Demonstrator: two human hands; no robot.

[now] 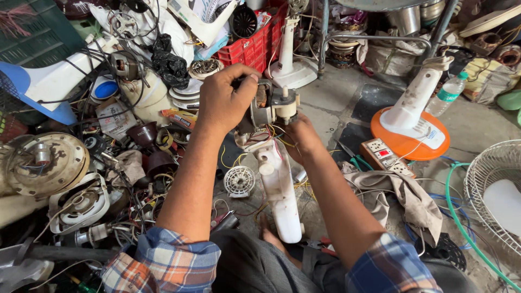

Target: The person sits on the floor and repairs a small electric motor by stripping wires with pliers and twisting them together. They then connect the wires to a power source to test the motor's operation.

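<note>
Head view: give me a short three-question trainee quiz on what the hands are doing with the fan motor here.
1. True or false: the left hand grips the fan motor from above.
2. What does the motor sit on? A) a white fan neck B) the wire fan guard C) the red crate
3. Fill in: the right hand is at the motor's underside, beside the loose ____ and red wires.

Key:
1. True.
2. A.
3. Yellow.
</note>
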